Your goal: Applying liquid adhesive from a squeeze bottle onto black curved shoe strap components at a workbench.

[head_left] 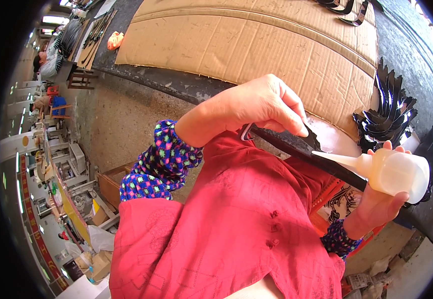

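Observation:
My left hand point(271, 107) is closed in a pinch over the table's near edge, gripping a small flat black piece point(313, 136) between thumb and fingers. A curved, shiny dark end point(246, 132) pokes out below that hand; whether it belongs to the same piece I cannot tell. On the right, my right hand point(378, 202) is wrapped round a translucent squeeze bottle point(401, 172) with pale liquid inside. The bottle lies tilted sideways, its long white nozzle point(338, 159) aimed left, with the tip close to the black piece. A whitish patch point(333, 137) lies behind them.
A cardboard sheet point(256, 47) covers much of the dark table point(171, 84). Curved black pieces are fanned in a pile point(388, 109) at right; more point(356, 14) lie at the far edge. Below the table sits a red crate point(326, 197). Another person point(49, 62) is far left.

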The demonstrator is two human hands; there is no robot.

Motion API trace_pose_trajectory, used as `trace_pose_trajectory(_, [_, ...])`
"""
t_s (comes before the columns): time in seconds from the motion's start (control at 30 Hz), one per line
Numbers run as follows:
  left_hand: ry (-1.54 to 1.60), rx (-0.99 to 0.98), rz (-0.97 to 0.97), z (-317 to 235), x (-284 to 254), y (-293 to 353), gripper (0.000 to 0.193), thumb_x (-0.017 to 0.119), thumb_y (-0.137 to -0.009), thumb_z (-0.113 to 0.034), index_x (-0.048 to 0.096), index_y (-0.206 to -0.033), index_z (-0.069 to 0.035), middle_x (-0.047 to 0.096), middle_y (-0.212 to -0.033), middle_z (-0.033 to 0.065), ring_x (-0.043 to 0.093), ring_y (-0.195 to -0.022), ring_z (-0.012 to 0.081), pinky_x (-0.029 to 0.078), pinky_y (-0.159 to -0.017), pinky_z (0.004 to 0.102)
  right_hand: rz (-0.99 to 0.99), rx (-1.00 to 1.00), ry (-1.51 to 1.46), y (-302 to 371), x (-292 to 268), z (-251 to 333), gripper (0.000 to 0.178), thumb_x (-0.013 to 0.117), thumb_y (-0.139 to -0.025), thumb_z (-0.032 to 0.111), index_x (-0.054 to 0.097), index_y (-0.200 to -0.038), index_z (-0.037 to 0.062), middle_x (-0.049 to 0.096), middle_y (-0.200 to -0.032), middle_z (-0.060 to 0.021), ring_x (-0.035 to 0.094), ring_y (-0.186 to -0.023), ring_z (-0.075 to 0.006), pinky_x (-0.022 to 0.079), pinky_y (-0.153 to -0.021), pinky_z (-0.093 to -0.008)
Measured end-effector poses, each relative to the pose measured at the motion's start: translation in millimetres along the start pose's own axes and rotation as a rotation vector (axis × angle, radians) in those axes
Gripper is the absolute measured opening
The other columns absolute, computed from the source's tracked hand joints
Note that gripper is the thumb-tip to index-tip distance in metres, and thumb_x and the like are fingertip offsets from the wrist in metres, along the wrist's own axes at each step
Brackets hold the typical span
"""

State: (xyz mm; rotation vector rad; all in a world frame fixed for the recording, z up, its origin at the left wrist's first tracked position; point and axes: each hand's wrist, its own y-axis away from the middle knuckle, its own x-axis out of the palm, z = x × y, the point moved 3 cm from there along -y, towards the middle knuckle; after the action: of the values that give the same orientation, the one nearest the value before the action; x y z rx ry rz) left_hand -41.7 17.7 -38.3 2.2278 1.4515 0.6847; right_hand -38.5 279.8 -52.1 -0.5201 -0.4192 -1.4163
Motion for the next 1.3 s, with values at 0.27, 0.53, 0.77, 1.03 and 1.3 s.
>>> trace_pose_trajectory(0.27, [0.003,-0.010,-0.016,-0.9,0.4,0.6,0.012,0.067,-0.067,-0.009,0.061,-0.073,-0.001,0.048,-0.054,-0.0037,0.036,-0.044,0.0001,0.024,-0.040,0.0158,-0.023,-0.023,0.003,0.1,-0.1,3.6,0.080,0.061,-0.073,0.046,0.024,-0.129,0.0019,0.032,-0.128,-0.0164,0.026,-0.122,-0.0381,0.030,-0.091,-0.0567])
trace_pose_trajectory(0.53, [0.020,-0.006,0.001,0.2,1.0,1.3,0.011,0.067,-0.068,-0.009,0.061,-0.073,-0.001,0.049,-0.055,-0.0033,0.036,-0.044,0.0001,0.024,-0.040,0.0157,0.010,-0.007,-0.035,-0.3,1.2,2.4,0.081,0.063,-0.072,0.042,0.022,-0.129,0.0021,0.029,-0.130,-0.0159,0.025,-0.122,-0.0391,0.027,-0.093,-0.0572])
trace_pose_trajectory(0.77, [0.014,-0.002,-0.015,1.1,-0.9,3.6,0.011,0.067,-0.068,-0.008,0.061,-0.073,-0.001,0.049,-0.055,-0.0033,0.036,-0.044,0.0002,0.024,-0.040,0.0157,0.023,-0.006,-0.085,0.3,-0.2,2.8,0.079,0.063,-0.073,0.040,0.023,-0.128,-0.0003,0.029,-0.130,-0.0173,0.026,-0.122,-0.0379,0.029,-0.094,-0.0550])
trace_pose_trajectory(1.03, [0.014,-0.001,0.007,1.5,-0.4,4.4,0.010,0.067,-0.069,-0.008,0.061,-0.072,0.000,0.049,-0.056,-0.0034,0.036,-0.045,-0.0001,0.024,-0.041,0.0158,-0.104,-0.049,0.000,-3.1,5.7,2.8,0.084,0.067,-0.068,0.042,0.024,-0.127,0.0009,0.033,-0.127,-0.0169,0.031,-0.118,-0.0391,0.032,-0.090,-0.0572])
trace_pose_trajectory(1.3, [0.069,0.002,0.033,6.4,3.2,4.7,0.010,0.067,-0.068,-0.007,0.061,-0.072,0.000,0.050,-0.056,-0.0026,0.037,-0.044,0.0003,0.024,-0.040,0.0158,-0.097,-0.052,-0.033,-2.6,6.5,0.3,0.079,0.064,-0.071,0.042,0.026,-0.126,-0.0006,0.031,-0.129,-0.0178,0.027,-0.122,-0.0378,0.028,-0.096,-0.0528])
